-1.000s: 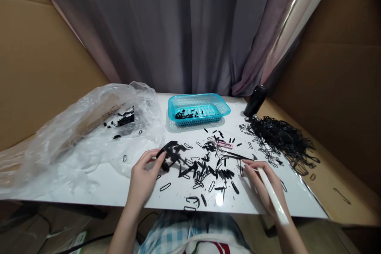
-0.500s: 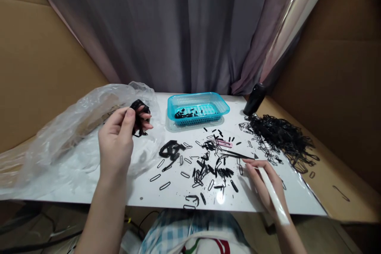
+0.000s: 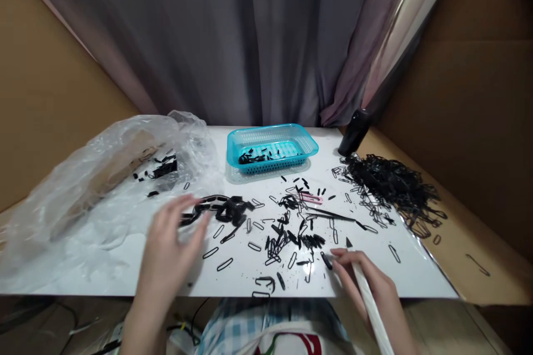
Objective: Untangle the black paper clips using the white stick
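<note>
My left hand [image 3: 170, 241], somewhat blurred, is open with thumb and fingers apart over the left of the white table. Just beyond its fingertips lies a loose tangle of black strips with small oblong pieces [image 3: 231, 209]. My right hand [image 3: 366, 274] is closed around a white-handled tool [image 3: 370, 310] with a small dark triangular tip [image 3: 348, 242], held like a pen. Its fingertips are close to a black oblong piece [image 3: 326, 260]; I cannot tell whether they touch. Thin black oval loops [image 3: 225, 264] and small black pieces [image 3: 312, 241] lie scattered between the hands.
A blue plastic basket [image 3: 272, 168] with some black pieces inside stands at the back. Black tweezers [image 3: 333, 214] and a pink clip [image 3: 310, 198] lie mid-table. On the right are a black loop heap [image 3: 393, 183] and a black cylinder [image 3: 353, 133]; a clear plastic bag [image 3: 95, 161] covers the left.
My left hand has come down and let go of the black strip, which now lies on the table. The right hand has moved slightly down and left with the white-handled tool.
</note>
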The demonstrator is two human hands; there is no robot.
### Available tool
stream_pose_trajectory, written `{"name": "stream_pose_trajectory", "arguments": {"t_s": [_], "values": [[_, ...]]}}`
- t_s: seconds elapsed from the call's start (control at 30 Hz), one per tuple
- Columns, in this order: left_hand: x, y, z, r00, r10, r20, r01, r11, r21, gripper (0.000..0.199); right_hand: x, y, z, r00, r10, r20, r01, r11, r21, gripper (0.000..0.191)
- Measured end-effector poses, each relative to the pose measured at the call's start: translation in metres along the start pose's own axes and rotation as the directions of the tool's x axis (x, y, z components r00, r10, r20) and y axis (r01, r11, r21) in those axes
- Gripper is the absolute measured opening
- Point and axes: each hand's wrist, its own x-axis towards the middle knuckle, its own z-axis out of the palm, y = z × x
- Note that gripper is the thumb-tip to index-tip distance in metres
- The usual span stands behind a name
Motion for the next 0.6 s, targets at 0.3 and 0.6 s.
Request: {"name": "stream_pose_trajectory", "arguments": {"t_s": [0.3, 0.6], "values": [[-0.058, -0.012, -0.003, 0.814, 0.178, 0.553, -0.112, 0.982, -0.151, 0.034, -0.007, 0.005, -0.019, 0.996, 0.002, -0.087, -0.007, 0.999, -0.051, 0.008], [-0.05, 0.021, 0.019, 0.806, 0.098, 0.584, 0.049, 0.972, -0.231, 0.02, -0.01, 0.021, -0.01, 0.972, -0.023, -0.233, -0.018, 0.984, -0.175, 0.008]]}}
